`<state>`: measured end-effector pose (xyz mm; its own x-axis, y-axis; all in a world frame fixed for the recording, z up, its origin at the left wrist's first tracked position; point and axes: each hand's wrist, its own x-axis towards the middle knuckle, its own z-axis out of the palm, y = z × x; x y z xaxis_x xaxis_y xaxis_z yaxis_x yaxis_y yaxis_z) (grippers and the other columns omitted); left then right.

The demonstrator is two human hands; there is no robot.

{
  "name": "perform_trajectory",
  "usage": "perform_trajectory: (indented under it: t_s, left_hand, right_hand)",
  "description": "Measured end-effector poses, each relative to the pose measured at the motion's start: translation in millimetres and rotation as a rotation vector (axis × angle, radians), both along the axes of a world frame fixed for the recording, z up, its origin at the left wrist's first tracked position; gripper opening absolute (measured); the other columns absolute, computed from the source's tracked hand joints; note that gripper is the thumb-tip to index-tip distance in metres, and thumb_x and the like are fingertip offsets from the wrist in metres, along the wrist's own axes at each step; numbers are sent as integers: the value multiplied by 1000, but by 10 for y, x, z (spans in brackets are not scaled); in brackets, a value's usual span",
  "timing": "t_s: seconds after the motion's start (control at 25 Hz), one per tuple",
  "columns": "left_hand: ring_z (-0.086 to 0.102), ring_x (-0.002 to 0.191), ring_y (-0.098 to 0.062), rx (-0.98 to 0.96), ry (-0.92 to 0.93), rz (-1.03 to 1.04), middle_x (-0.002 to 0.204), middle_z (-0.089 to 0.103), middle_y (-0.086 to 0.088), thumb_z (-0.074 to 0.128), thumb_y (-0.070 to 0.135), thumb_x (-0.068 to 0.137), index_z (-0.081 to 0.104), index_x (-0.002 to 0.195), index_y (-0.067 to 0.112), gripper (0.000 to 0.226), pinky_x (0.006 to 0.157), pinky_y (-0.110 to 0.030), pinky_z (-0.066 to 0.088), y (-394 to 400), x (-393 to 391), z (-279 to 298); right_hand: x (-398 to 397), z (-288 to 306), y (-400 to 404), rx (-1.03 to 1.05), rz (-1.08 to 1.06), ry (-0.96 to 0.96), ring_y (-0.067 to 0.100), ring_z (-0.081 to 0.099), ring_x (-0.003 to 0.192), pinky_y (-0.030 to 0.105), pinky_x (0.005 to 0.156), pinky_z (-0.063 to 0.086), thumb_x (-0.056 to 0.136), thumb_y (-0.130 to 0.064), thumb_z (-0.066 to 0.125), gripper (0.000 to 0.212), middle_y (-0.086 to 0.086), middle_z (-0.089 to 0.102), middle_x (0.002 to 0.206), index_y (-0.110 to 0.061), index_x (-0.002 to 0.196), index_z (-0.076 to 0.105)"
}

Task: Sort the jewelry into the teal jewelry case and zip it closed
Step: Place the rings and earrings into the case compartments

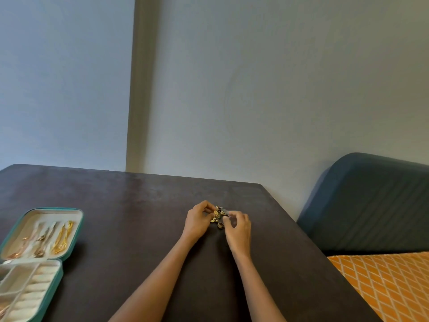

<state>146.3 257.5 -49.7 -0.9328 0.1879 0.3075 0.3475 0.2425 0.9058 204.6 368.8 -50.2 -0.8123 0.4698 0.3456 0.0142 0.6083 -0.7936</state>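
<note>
Both hands, left (196,219) and right (238,225), pinch my tangled gold jewelry clump (218,217) above dark table (139,205); teal jewelry case (80,231) open, far left.

A small gold jewelry cluster (218,217) sits mid-table; the open teal jewelry case (34,256) lies far left.

jewelry pile (218,217): pcs too small to ID | teal case (46,259): cut off, left/bottom edge
</note>
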Motion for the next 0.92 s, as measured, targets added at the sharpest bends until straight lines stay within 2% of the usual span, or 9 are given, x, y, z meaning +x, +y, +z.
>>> perform_trajectory:
  t_s: [0.12,0.24,0.4,0.48,0.56,0.64,0.72,0.8,0.92]
  left_hand:
    - [56,63,4,47,1,-113,82,65,6,62,1,85,64,83,17,16,64,-7,45,-43,39,43]
    - [57,73,-2,110,-10,-158,87,67,4,61,3,87,68,85,24,22,68,-12,46,-115,21,42]
    - [61,80,-5,228,-140,-242,93,70,1,51,4,93,69,99,24,28,70,-16,47,-150,30,56]
    - [64,83,-6,234,-146,-258,94,71,0,56,7,91,70,99,21,21,73,-16,49,-156,52,65]
    - [67,87,-11,217,-118,-263,93,72,-3,63,8,87,70,97,20,17,78,-20,53,-159,59,61]
    - [66,87,-14,256,-108,-171,90,71,-3,64,9,87,70,92,23,16,79,-23,53,-170,50,49]
    - [64,88,-13,318,-106,16,90,70,0,63,10,88,67,91,22,13,80,-21,51,-179,40,49]
    - [63,88,-8,316,-88,172,90,69,5,61,11,89,66,95,17,10,79,-14,47,-185,57,69]
    - [60,85,-3,285,-81,250,93,68,3,60,9,90,67,100,11,13,72,-6,42,-180,66,86]
  right_hand:
    - [11,18,-8,8,113,13,3,50,101,11,79,38,91,-18,59,22,-14,58,101,-25,110,67]
    - [26,40,-22,-127,120,78,-5,60,85,4,69,44,86,-16,66,12,-8,69,94,-20,96,72]
    - [27,27,-41,-170,102,71,-1,63,79,15,68,47,88,-22,64,4,-7,69,86,-22,89,68]
    - [26,25,-58,-168,116,52,2,64,80,22,71,51,89,-24,64,3,-7,70,85,-26,88,66]
    - [22,13,-63,-143,138,39,4,65,83,21,72,51,89,-26,63,5,-8,69,86,-30,90,66]
    - [11,4,-64,-120,124,33,6,62,92,19,74,48,90,-24,60,10,-9,67,94,-30,97,65]
    - [0,15,-68,-41,64,10,8,55,101,22,81,47,92,-22,57,15,-10,61,100,-28,104,64]
    - [2,44,-89,148,23,-40,8,51,105,26,89,43,92,-21,57,19,-12,60,104,-28,108,65]
    - [-21,112,-171,433,-9,-66,11,49,108,27,87,35,93,-26,56,22,-11,61,111,-30,112,66]
